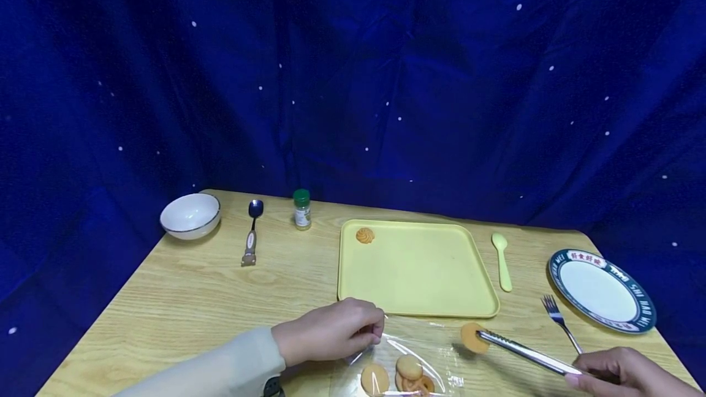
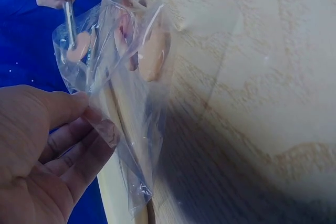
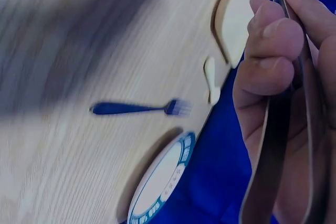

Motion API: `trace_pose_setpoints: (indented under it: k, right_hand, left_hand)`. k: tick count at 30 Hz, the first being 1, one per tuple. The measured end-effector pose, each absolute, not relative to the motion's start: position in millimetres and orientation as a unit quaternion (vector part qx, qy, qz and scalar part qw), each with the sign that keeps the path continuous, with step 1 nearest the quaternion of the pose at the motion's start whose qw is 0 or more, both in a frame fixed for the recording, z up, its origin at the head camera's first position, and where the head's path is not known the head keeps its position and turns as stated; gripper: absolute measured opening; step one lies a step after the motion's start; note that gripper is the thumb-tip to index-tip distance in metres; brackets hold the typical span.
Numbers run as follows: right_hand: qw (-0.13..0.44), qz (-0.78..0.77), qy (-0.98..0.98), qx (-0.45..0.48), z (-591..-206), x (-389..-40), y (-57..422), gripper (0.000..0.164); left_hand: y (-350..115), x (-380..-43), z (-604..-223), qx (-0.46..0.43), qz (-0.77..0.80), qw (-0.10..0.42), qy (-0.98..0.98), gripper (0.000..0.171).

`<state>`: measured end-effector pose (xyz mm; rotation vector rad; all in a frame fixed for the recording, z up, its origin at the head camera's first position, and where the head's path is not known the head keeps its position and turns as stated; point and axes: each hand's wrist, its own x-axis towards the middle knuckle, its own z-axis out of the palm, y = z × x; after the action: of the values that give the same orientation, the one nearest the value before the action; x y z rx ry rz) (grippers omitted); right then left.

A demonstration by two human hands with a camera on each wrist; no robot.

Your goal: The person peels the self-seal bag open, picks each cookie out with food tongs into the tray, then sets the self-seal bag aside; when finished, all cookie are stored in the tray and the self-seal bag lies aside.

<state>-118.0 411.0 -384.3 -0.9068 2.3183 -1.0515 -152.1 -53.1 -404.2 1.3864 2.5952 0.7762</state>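
My left hand (image 1: 339, 331) pinches the edge of a clear plastic bag (image 2: 134, 156) in front of the yellow tray. Inside the bag lie several cookies (image 1: 375, 378), some round and flat, one ring-shaped. In my right hand (image 1: 623, 372) is a pair of metal tongs (image 1: 529, 355), its fingers and thumb squeezing the two arms. The tongs' tips clasp a round flat cookie (image 1: 471, 338) beside the bag's right side, near the tray's front edge. One swirled cookie (image 1: 365, 236) sits in the back left corner of the tray (image 1: 419, 268).
A white bowl (image 1: 190, 216), a dark spoon (image 1: 250, 234) and a green-capped spice jar (image 1: 302, 210) stand at the back left. Right of the tray lie a pale green spoon (image 1: 502, 262), a fork (image 1: 561, 321) and a green-rimmed plate (image 1: 601, 290). A blue curtain (image 1: 353, 78) hangs behind.
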Motion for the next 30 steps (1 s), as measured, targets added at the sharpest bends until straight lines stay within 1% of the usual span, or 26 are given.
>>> trace_pose_setpoints:
  k: [2, 6, 7, 9, 10, 15, 18, 24, 30]
  right_hand:
    - [0.218, -0.358, 0.864, -0.280, -379.8, -120.5, 413.9, 0.024]
    - [0.140, -0.322, 0.897, -0.268, -372.4, -137.1, 401.6, 0.026]
    - [0.111, -0.311, 0.904, -0.271, -370.8, -143.0, 396.1, 0.028]
    - [0.028, -0.284, 0.911, -0.299, -370.5, -157.3, 383.9, 0.029]
    - [-0.002, -0.272, 0.914, -0.301, -369.8, -164.9, 376.6, 0.030]
    - [-0.099, -0.154, 0.936, -0.299, -370.3, -203.2, 337.0, 0.030]
    - [-0.129, -0.075, 0.946, -0.287, -375.5, -221.2, 314.7, 0.032]
    - [-0.134, -0.014, 0.958, -0.252, -389.8, -242.7, 282.9, 0.033]
    - [-0.151, 0.031, 0.957, -0.247, -396.9, -250.3, 266.5, 0.029]
  left_hand:
    - [-53.3, -151.8, -404.5, 0.453, 0.254, 0.050, 0.853, 0.017]
    - [-53.9, -151.9, -405.4, 0.453, 0.252, 0.042, 0.854, 0.016]
    - [-54.0, -151.9, -405.6, 0.454, 0.252, 0.041, 0.854, 0.016]
    - [-53.7, -152.1, -405.8, 0.457, 0.252, 0.037, 0.852, 0.015]
    - [-53.6, -152.1, -405.8, 0.458, 0.252, 0.036, 0.852, 0.015]
    - [-52.0, -152.2, -405.5, 0.458, 0.253, 0.040, 0.851, 0.015]
    - [-50.7, -152.2, -405.6, 0.456, 0.249, 0.040, 0.854, 0.015]
    - [-49.9, -151.7, -405.9, 0.453, 0.237, 0.030, 0.859, 0.015]
    - [-50.6, -152.5, -405.3, 0.450, 0.235, 0.031, 0.861, 0.016]
